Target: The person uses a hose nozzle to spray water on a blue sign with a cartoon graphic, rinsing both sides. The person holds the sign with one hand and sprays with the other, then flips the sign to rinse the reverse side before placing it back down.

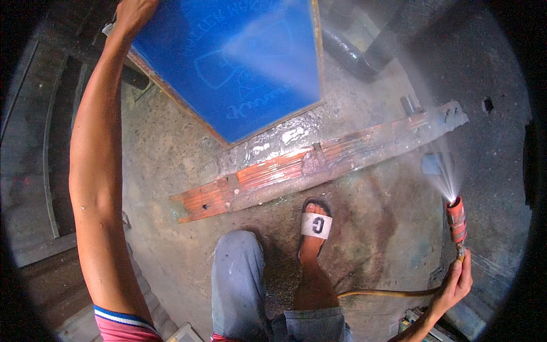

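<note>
Right hand (456, 283) closed around the rear of the red nozzle (456, 221), far right of view. Nozzle points up; water fans out of its tip, mist drifts up and across the blue screen (228, 74). Yellowish hose (393, 293) runs left from that hand, passing behind the person's leg.

Left hand (137, 12) up at the screen's left edge, top of view. Fingers cut off by the picture edge, so can't tell how it grips. Screen sits top centre, framed in a thin brownish border, faint pale lettering and drawing on it, lower corner pointing down toward the brick strip (276, 171). Strip lies slantwise on the wet floor (165, 165), orange and ribbed, grey mortar along it. White-strapped sandal (316, 226) just below it.
</note>
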`<move>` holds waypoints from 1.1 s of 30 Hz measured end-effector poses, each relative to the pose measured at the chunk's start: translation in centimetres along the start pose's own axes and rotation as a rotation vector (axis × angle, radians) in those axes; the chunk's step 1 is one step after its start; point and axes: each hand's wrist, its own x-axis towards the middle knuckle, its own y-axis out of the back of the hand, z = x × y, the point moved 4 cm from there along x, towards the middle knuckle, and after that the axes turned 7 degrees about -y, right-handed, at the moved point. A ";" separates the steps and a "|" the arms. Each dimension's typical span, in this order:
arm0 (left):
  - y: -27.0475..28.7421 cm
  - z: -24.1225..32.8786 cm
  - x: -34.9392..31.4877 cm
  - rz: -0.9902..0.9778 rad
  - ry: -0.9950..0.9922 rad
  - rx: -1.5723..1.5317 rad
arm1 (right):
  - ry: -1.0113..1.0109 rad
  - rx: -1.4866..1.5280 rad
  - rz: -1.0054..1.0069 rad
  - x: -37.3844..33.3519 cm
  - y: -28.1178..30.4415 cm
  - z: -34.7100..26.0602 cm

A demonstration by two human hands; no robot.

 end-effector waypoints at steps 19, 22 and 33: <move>-0.2 -0.1 0.2 -0.021 0.046 0.015 | 0.054 -0.017 0.012 0.5 -1.3 -0.4; -0.2 0.0 0.2 0.004 0.018 0.010 | 0.059 -0.019 0.009 0.5 -1.4 -0.5; -1.1 -1.2 0.7 -0.013 -0.069 -0.018 | 0.004 -0.115 -0.084 0.8 -3.5 -3.5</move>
